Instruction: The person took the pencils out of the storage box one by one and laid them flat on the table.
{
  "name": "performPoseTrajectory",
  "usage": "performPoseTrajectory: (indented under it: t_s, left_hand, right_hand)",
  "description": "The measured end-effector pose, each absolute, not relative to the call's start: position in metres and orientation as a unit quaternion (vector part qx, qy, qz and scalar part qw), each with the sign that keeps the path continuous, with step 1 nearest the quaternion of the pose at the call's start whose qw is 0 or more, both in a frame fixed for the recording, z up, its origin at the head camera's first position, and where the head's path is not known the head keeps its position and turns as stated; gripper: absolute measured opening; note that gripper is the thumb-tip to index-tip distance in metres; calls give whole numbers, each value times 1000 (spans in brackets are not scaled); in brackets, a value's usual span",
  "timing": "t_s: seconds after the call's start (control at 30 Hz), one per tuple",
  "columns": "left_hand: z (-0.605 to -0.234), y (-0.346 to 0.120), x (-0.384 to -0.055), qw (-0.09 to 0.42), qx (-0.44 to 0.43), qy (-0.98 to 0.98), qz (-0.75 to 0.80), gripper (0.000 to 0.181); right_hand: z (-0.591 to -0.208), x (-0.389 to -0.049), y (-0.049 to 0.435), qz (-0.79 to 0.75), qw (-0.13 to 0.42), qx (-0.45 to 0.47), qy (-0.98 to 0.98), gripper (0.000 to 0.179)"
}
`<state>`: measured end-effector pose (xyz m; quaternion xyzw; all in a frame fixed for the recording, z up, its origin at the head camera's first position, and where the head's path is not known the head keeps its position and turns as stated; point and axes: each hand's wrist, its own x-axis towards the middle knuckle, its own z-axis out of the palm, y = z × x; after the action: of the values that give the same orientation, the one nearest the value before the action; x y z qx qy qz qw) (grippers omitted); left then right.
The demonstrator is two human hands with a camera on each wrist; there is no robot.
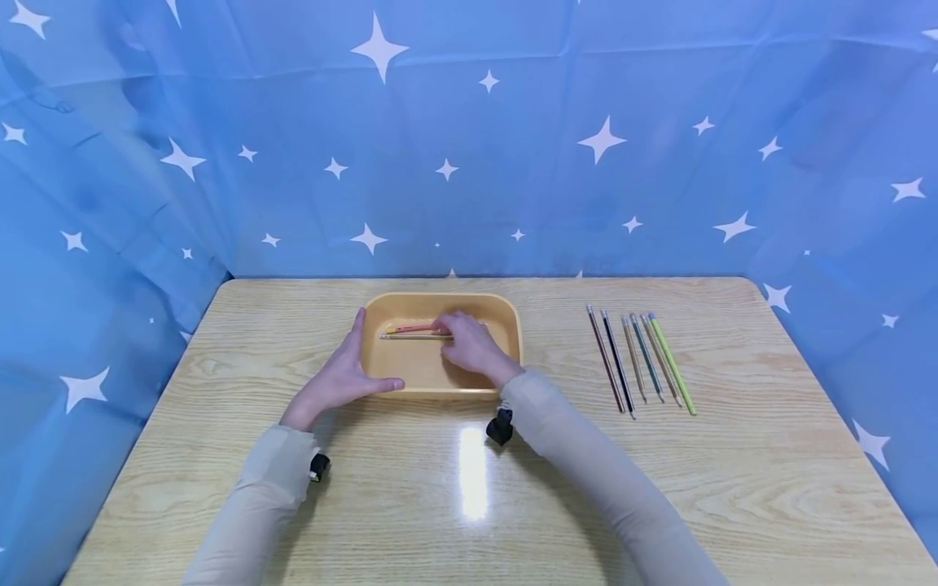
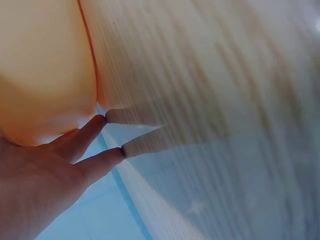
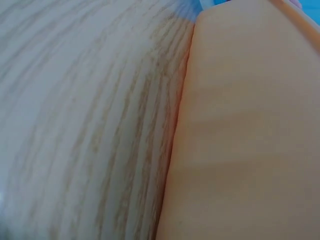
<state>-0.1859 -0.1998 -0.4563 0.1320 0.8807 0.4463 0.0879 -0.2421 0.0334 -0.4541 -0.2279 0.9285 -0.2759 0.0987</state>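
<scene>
A shallow tan-orange plastic tray sits near the back of the table. Inside it lie a reddish pencil and a thin brownish pencil, side by side, left ends showing. My right hand reaches into the tray from the right, its curled fingers gripping the reddish pencil; the hand covers both pencils' right ends. My left hand rests against the tray's left end, thumb along the front rim and fingers straight along the left side. In the left wrist view, the left fingers reach down beside the tray wall to the tabletop.
To the right of the tray lies a row of several pencils, among them a green pencil and a dark pencil. The wood-grain table backs onto a blue star-patterned cloth. The right wrist view shows the tray's outer wall.
</scene>
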Motion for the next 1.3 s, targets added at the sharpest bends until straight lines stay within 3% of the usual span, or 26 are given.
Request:
performPoseTrajectory:
  t_s: [0.83, 1.3]
  left_hand:
    - [-454, -199, -184, 95, 120, 882, 445, 134]
    - [-455, -198, -183, 95, 117, 883, 445, 134]
  right_hand:
    - [-456, -237, 37, -299, 122, -224, 920, 24]
    - [-455, -237, 41, -341, 163, -201, 904, 19]
